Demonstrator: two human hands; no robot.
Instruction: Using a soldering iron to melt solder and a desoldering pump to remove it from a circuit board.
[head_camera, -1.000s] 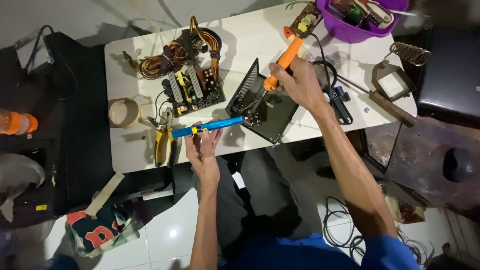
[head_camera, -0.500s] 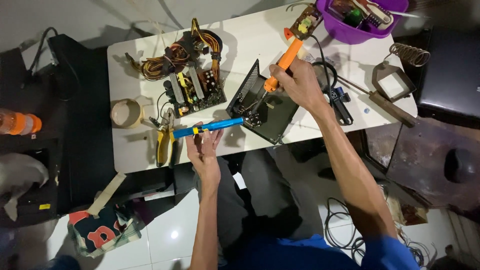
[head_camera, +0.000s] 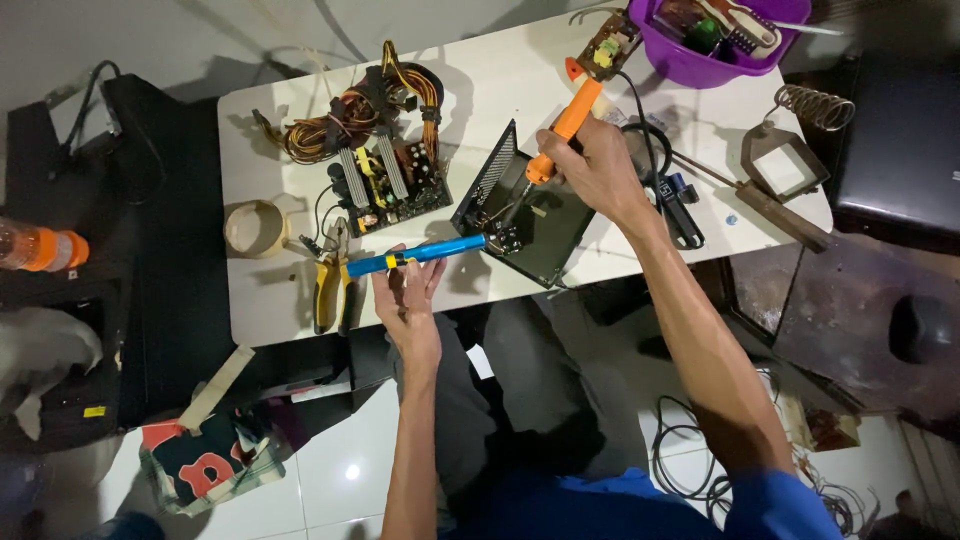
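Head camera view, looking straight down on a white table (head_camera: 300, 300). At the centre lies a black metal case (head_camera: 545, 225), a flat open box with a perforated wall standing up on its left side. Both tools meet at its lower left corner. The right hand (head_camera: 595, 165), at 12 o'clock of the case, is closed in a pen grip around a soldering iron (head_camera: 560, 135) with a smooth orange handle; its thin metal tip slants down to 7 o'clock into the case. The left hand (head_camera: 410, 300), at 8 o'clock of the case, has its fingers curled around a slim blue tube-shaped tool (head_camera: 420, 253) with a yellow band, which lies nearly level with its far end touching the case's corner.

Just left of the left hand, pliers with yellow grips (head_camera: 330, 285) lie on the table. At 10 o'clock of the case sits a bare circuit board (head_camera: 385, 185) crowded with ribbed metal fins and a tangle of orange and yellow wires. A roll of tan tape (head_camera: 253, 228) rests near the table's left edge. At 1 o'clock, a purple plastic bowl (head_camera: 700, 65) holds mixed small tools. At 3 o'clock stands a soldering iron holder (head_camera: 790, 165) with a coiled wire spring.
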